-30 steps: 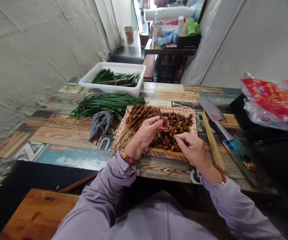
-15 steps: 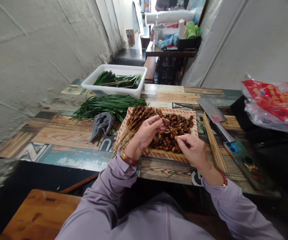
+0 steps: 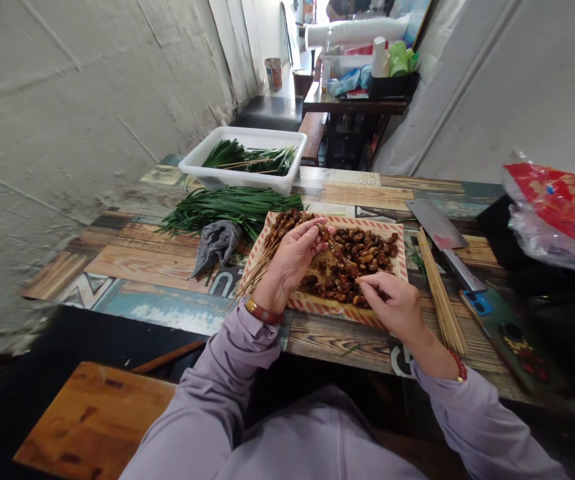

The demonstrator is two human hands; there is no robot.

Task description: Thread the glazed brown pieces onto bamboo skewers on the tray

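Note:
A striped paper-lined tray (image 3: 397, 268) on the table holds loose glazed brown pieces (image 3: 362, 250) and, on its left side, several loaded bamboo skewers (image 3: 272, 243). My left hand (image 3: 292, 260) hovers over the tray with its fingertips pinched on a brown piece (image 3: 323, 233) at the tip of a thin skewer. My right hand (image 3: 392, 303) sits at the tray's near right edge, its fingers pinched on the lower end of that same skewer (image 3: 347, 263), which runs slanted between the two hands.
A bundle of bare bamboo sticks (image 3: 442, 297), a cleaver (image 3: 440, 230) and a phone (image 3: 502, 327) lie to the right. Green chives (image 3: 227, 207) and a grey cloth (image 3: 217, 241) lie to the left, behind them a white tub (image 3: 247, 157) of chives. A plastic bag (image 3: 562, 207) sits far right.
The camera has shifted, so everything sits further right in view. My right hand has drawn slightly nearer to me; both hands keep their pinch.

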